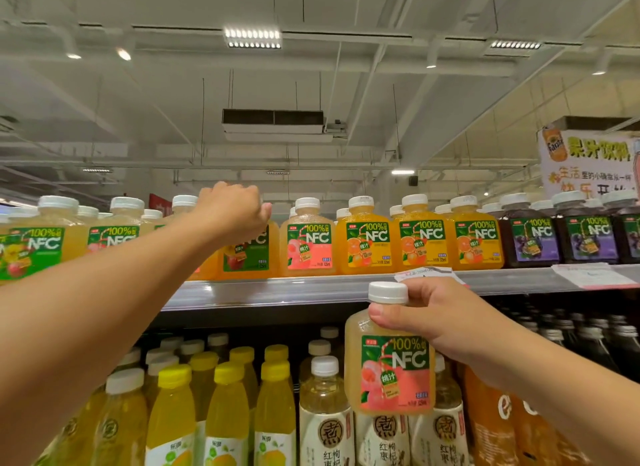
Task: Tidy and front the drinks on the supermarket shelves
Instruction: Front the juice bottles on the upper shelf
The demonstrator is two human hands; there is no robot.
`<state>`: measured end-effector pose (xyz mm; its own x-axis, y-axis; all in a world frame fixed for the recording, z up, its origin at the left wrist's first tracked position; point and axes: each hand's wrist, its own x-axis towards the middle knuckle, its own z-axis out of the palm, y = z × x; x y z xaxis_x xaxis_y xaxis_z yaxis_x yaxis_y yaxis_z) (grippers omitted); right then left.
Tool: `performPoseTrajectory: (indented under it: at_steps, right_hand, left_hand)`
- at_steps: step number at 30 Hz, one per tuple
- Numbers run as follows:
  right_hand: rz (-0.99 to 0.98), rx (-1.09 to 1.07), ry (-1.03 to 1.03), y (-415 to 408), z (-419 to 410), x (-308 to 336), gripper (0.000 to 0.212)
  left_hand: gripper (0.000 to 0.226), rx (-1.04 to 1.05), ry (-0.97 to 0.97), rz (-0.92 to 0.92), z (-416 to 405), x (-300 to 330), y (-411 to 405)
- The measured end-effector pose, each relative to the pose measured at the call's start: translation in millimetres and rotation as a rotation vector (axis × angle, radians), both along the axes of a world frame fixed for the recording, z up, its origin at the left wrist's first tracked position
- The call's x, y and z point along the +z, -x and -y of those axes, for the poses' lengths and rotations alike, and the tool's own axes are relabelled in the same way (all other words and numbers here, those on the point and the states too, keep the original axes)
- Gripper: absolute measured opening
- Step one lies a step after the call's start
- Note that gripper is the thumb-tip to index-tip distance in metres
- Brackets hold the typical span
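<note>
My left hand [232, 212] reaches up to the top shelf [277, 289], its fingers curled over the top of an apple NFC juice bottle [251, 254] whose cap is hidden. My right hand [433, 313] pinches a peach NFC juice bottle [391, 372] by its neck, just under the white cap. That bottle hangs upright in front of the lower shelf, label facing me. On the top shelf stand a peach bottle [308, 240], three orange bottles [367, 243] and dark grape bottles [533, 238], labels forward.
More pale NFC bottles [48, 237] fill the top shelf's left end. Below stand yellow-capped bottles [221, 413], white-capped tea bottles [325, 417], orange bottles [491, 417] and dark bottles [571, 334]. A hanging sign [588, 164] is at the upper right. Paper tags [588, 275] sit on the shelf edge.
</note>
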<state>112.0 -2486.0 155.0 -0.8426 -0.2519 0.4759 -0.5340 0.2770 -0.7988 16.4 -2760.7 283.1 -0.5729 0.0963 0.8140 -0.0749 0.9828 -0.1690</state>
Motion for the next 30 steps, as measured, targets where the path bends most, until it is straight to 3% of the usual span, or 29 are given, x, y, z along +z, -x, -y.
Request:
performPoseTrajectory:
  at_steps: [4, 7, 15, 20, 30]
  right_hand:
    - [-0.019, -0.008, -0.004, -6.8, 5.0, -1.4, 0.044]
    - [-0.025, -0.002, -0.021, -15.5, 7.4, -4.7, 0.037]
    - [-0.096, -0.020, -0.053, -48.3, 36.8, -4.2, 0.040]
    - [-0.210, -0.043, -0.039, -62.5, 76.9, 27.4, 0.028]
    - [-0.326, -0.152, 0.018, 0.8, 171.0, 105.7, 0.025]
  left_hand:
    - [0.037, -0.159, -0.175, -0.018, 2.8, -2.4, -15.2]
    - [0.031, -0.404, -0.351, -0.052, 8.5, -6.8, -32.5]
    - [0.032, -0.676, -0.385, -0.281, 25.1, -17.7, -101.4]
    - [0.034, -0.654, -0.271, -0.310, 62.7, -32.0, -135.2]
    - [0.033, -0.581, -0.305, -0.224, 148.4, -78.4, -136.4]
